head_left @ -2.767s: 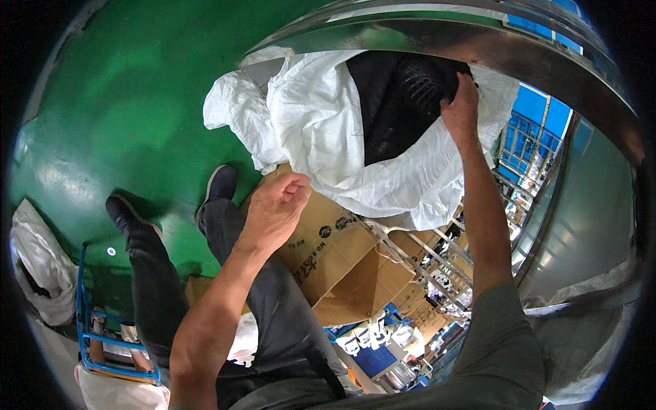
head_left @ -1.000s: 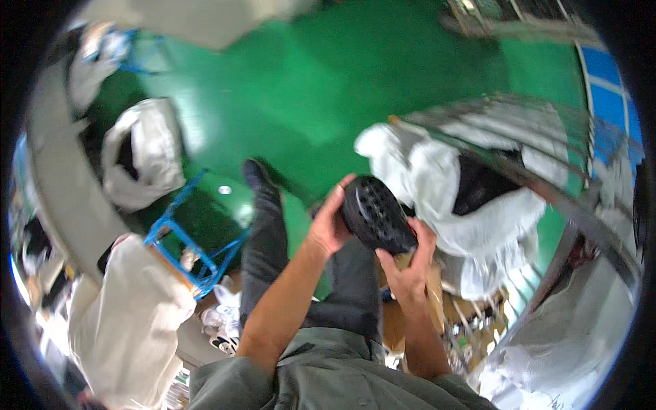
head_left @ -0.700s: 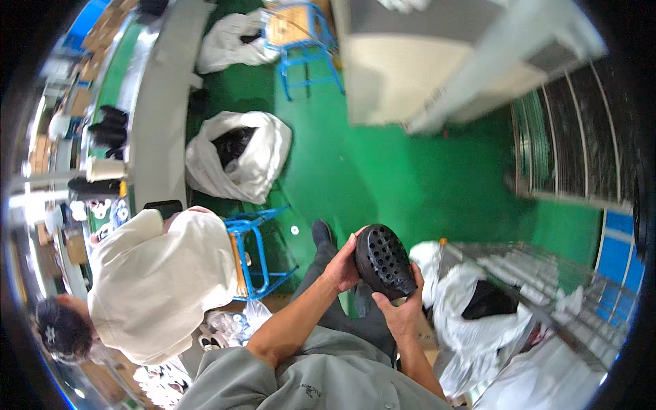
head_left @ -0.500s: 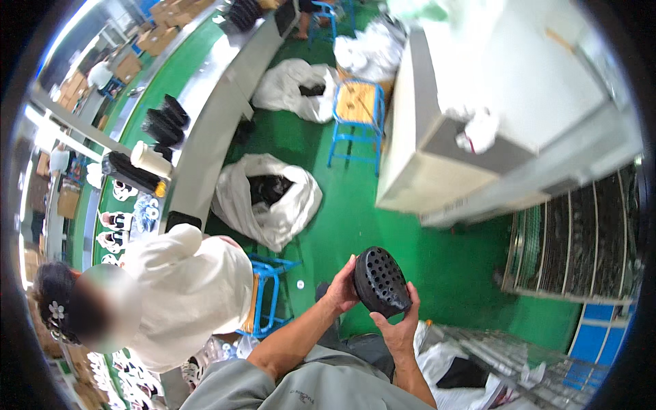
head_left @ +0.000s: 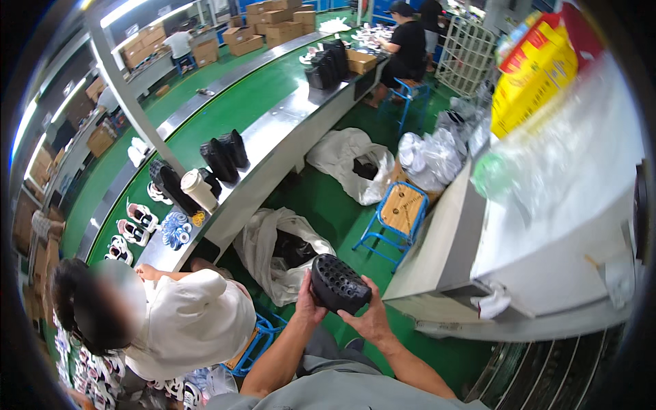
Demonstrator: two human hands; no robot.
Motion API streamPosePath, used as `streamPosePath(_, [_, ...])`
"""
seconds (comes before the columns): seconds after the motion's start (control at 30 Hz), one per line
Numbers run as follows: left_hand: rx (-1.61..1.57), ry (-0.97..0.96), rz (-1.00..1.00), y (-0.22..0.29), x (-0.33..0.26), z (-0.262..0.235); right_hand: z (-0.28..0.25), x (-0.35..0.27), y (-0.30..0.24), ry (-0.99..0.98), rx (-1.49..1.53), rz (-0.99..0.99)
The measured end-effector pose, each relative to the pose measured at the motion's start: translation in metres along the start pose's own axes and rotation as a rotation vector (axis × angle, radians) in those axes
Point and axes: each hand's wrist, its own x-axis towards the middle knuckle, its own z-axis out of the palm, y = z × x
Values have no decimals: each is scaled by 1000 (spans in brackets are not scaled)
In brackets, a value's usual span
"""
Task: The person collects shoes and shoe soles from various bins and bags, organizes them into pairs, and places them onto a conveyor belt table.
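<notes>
My left hand (head_left: pixel 311 301) and my right hand (head_left: pixel 369 316) hold a black, rounded-end block (head_left: pixel 340 283) between them in front of my body. Round holes cover its upper face, and it resembles a thick sole or a stack of insoles; its exact kind I cannot tell. The fingers of the left wrap its left side. At its right end the right hand grips, thumb at the lower edge. Beyond the block lies a white woven sack (head_left: pixel 256 249), open at the top, with dark things inside.
At left a person in white (head_left: pixel 198 321) sits on a blue-framed stool (head_left: pixel 263 338) beside the conveyor bench (head_left: pixel 270 133). Shoes (head_left: pixel 130 232), upright black pieces (head_left: pixel 219 160) and a cream cup (head_left: pixel 198 188) stand on it. Another stool (head_left: pixel 403 208) and a large pale cabinet (head_left: pixel 451 273) are at right.
My view has swung up and toward the bench, bringing the far end and a yellow bag into sight. Both hands still hold the black block, now tilted differently and closer to the sack in view.
</notes>
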Motion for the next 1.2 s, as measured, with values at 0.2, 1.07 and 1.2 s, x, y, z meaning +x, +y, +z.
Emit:
streamPosePath(0.2, [-103, 76, 117, 61, 48, 8, 24, 100, -8, -169, -89, -218])
streamPosePath(1.07, [-245, 23, 259, 276, 484, 177, -3, 653, -26, -293, 382, -181])
streamPosePath(1.2, [-212, 145, 225, 294, 533, 184, -32, 777, -52, -169, 331, -293])
